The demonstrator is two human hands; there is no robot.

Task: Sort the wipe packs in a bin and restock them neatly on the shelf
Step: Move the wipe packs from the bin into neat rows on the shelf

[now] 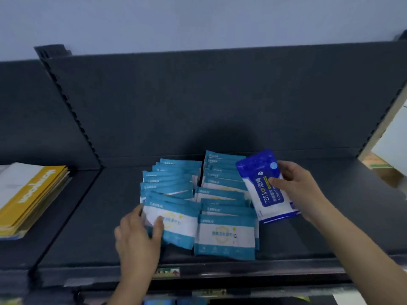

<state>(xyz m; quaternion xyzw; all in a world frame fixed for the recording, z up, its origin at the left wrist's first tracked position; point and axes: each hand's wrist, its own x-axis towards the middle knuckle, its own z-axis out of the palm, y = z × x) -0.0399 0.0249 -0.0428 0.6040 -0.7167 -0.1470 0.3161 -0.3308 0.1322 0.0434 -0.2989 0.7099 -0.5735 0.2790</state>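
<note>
Two rows of teal-and-white wipe packs (224,235) lean one behind another on the dark shelf (308,238). My left hand (137,236) grips the front pack of the left row (176,223), thumb on its face. My right hand (297,186) holds a dark blue alcohol wipe pack (264,186) just right of the right row, thumb across its front, tilted and raised over the shelf.
A stack of yellow and white booklets (28,199) lies on the neighbouring shelf section to the left. The dark back panel (220,102) rises behind the packs. A price label (168,272) sits on the shelf's front edge. Bare shelf surface lies to the right.
</note>
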